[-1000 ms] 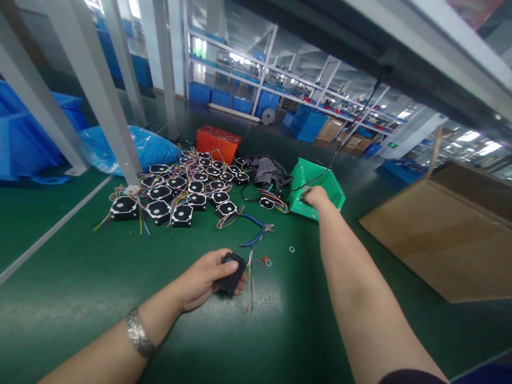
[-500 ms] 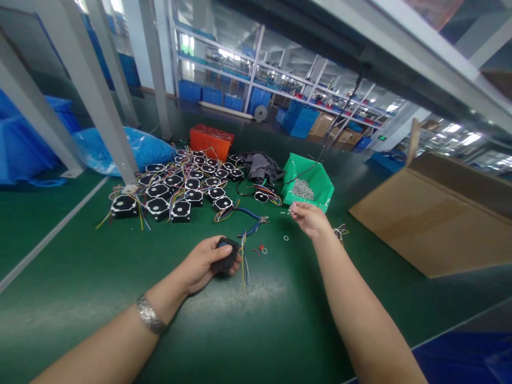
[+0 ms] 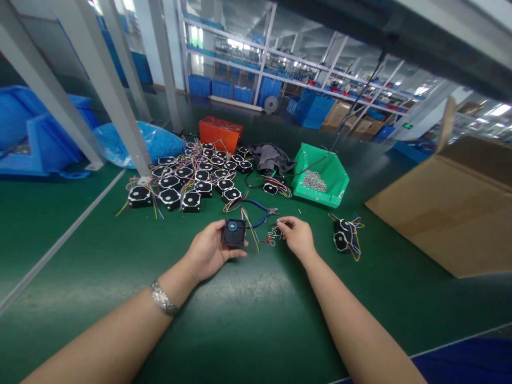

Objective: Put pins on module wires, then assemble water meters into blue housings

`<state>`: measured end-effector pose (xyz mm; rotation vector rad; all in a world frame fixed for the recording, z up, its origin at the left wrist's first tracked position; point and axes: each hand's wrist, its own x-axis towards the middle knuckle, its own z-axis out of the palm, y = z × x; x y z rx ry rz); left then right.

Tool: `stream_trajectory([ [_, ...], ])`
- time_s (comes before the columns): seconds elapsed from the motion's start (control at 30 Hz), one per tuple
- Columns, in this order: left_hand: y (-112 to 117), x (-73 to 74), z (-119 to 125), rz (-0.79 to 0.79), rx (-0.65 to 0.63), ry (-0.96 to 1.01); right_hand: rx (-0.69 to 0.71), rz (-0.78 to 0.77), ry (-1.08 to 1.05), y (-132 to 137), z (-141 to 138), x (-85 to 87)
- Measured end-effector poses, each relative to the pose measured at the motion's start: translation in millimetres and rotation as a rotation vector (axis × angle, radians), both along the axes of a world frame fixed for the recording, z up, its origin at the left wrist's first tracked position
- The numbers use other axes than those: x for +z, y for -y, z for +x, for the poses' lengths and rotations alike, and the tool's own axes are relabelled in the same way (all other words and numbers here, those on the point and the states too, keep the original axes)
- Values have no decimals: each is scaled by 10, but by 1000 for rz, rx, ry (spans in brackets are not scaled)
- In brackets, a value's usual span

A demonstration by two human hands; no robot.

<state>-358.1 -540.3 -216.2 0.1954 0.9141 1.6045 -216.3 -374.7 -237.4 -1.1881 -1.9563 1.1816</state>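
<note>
Right hand (image 3: 296, 237) drew back—left hand (image 3: 208, 250) holds square black motor (image 3: 233, 233).

Small silver parts (image 3: 274, 233) too tiny to identify, cardboard box (image 3: 452, 213) cut off right

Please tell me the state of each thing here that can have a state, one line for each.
Left hand: shut on motor, held upright.
Right hand: pinching small screws.
Bin: open, screws inside.
Pliers: lying flat, unused.
Cardboard box: flap up.
Motor pile: loose, wires tangled.
</note>
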Motion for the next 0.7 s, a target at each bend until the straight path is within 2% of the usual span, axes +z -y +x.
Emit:
stream_trajectory([
  [0.07,2,-8,23,12,104,-173,2,25,4,-9,13,-5],
  [0.2,45,-94,118,-6,316,-909,14,-21,-40,32,0,-10],
  [0.23,59,-116,149,-17,333,-1060,21,-73,-85,62,-7,-2],
  [0.3,79,-143,205,-27,307,-1236,48,-216,-207,145,-18,32],
  [0.4,86,-143,251,-35,243,-1280,115,-385,-342,299,-12,104],
  [0.5,79,-126,249,-47,237,-1239,209,-438,-348,431,6,159],
  [0.6,76,-125,235,-63,246,-1237,308,-437,-280,513,13,170],
  [0.7,80,-138,231,-65,235,-1340,335,-320,-203,556,17,149],
])
